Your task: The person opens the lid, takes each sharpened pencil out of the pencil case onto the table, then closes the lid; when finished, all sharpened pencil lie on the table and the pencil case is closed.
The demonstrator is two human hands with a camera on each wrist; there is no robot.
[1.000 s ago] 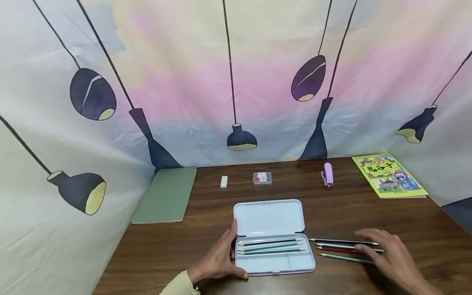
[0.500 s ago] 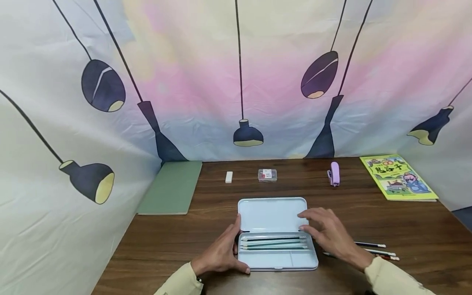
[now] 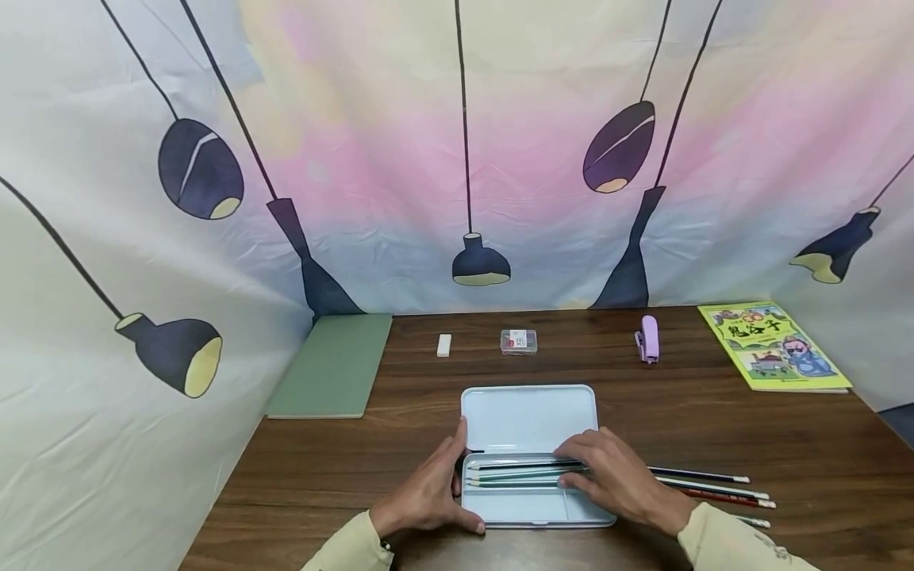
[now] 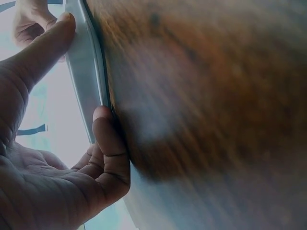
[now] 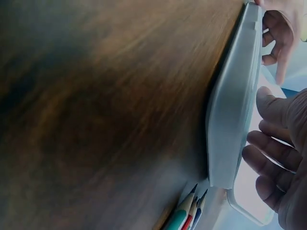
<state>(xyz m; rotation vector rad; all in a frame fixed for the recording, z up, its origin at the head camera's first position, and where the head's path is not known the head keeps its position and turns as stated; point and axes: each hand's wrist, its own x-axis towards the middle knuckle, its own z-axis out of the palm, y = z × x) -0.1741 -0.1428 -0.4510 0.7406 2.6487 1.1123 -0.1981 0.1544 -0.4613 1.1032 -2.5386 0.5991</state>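
Note:
A light blue pencil case (image 3: 514, 507) lies unfolded on the table, its lid (image 3: 528, 420) laid back. Several pencils (image 3: 510, 476) rest in its upper compartment. My left hand (image 3: 428, 493) grips the left end, thumb at the front corner and fingers along the side; the left wrist view shows those fingertips (image 4: 103, 115) against the case wall (image 4: 84, 67). Over the right half is my right hand (image 3: 617, 476), thumb and index finger apart at the pencils' right ends, which it covers. In the right wrist view its loosely bent fingers (image 5: 261, 160) hover by the case rim.
Several loose pencils (image 3: 703, 475) lie right of the case, partly behind the right forearm. Farther back are a green notebook (image 3: 336, 369), a white eraser (image 3: 443, 345), a small clear box (image 3: 518, 342), a purple stapler (image 3: 648, 339) and a yellow booklet (image 3: 774, 349).
My right hand has moved left from the loose pencils, past the lid's right edge, then down over the pencils in the tray. The left hand keeps its grip on the case.

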